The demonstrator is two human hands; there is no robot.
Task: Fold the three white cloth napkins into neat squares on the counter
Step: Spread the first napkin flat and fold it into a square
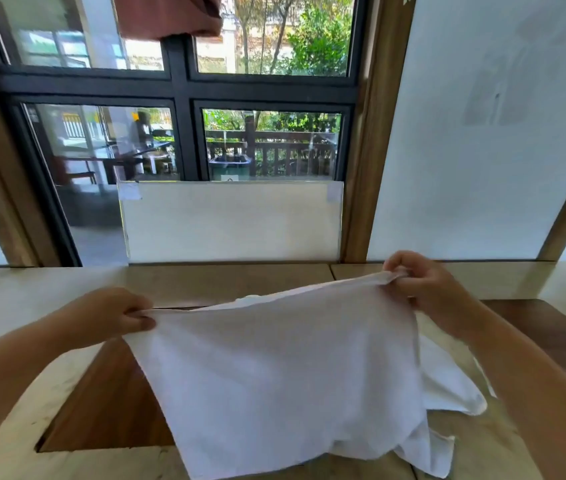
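A white cloth napkin (274, 368) hangs spread out above the counter (15, 299), held up by its two top corners. My left hand (115, 315) pinches the left corner. My right hand (426, 289) pinches the right corner, a little higher and farther away. The napkin's lower edge drapes down onto the counter near me. Behind and below it lies more crumpled white cloth (447, 386), partly hidden, so I cannot tell how many napkins it makes up.
The counter is pale with a darker wooden inset panel (108, 410) under the napkin. A black-framed window (181, 98) rises behind it, with a white board (233, 223) leaning at its base. A white wall panel (482, 133) stands to the right.
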